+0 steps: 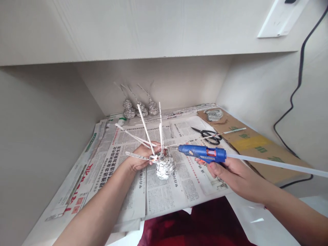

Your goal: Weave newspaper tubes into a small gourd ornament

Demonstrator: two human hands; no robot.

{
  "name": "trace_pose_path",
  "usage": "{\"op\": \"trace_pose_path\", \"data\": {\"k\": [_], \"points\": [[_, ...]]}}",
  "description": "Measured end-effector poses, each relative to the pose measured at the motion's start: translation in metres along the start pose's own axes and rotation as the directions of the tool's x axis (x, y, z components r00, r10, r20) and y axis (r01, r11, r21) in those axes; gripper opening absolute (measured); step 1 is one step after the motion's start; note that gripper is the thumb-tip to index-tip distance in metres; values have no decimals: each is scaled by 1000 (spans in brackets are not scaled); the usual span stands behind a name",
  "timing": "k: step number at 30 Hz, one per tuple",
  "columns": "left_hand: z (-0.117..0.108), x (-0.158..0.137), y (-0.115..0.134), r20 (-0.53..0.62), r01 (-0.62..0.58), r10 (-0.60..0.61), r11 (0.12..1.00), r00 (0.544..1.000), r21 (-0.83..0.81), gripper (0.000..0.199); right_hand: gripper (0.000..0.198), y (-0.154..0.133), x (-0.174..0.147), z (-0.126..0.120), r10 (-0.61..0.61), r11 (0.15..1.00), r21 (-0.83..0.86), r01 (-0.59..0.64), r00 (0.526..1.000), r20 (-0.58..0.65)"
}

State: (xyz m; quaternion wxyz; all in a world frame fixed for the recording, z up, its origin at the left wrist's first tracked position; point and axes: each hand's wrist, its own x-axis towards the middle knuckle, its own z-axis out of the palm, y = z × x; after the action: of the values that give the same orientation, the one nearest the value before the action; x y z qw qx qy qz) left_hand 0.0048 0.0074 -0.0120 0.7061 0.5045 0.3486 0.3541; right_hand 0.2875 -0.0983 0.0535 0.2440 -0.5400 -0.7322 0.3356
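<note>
My left hand (143,157) is closed around the upper part of a round woven newspaper gourd (165,167), whose several loose paper strips (146,128) fan out upward and sideways. In my right hand (230,172) is a blue glue gun (202,152), gripped by its handle. The gun's nozzle points left, close to the strips near the top of the woven ball; whether it touches them I cannot tell. A long translucent glue stick (276,164) sticks out of the gun's rear.
Black scissors (211,136) lie beyond the gun on spread newspaper (169,198). Flattened cardboard (251,145) on the right carries a grey-white bundle (214,115). Finished-looking woven gourds (128,111) stand at the back wall beside thin paper rods (184,112). A black cable (292,99) hangs at the right.
</note>
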Motion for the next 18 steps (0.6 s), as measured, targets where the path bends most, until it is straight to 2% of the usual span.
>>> {"op": "trace_pose_path", "data": {"k": [5,10,18], "points": [[0,0,-2,0,-10,10,1000,1000,15,30,30,1,5,6,-83,996,-42,83,997,9],[1,1,-2,6,-8,8,1000,1000,-6,30,28,-1,8,6,-81,995,-65,81,997,2],[3,0,0,1,18,-18,1000,1000,-9,31,27,-3,7,5,-75,997,0,75,997,-1]]}}
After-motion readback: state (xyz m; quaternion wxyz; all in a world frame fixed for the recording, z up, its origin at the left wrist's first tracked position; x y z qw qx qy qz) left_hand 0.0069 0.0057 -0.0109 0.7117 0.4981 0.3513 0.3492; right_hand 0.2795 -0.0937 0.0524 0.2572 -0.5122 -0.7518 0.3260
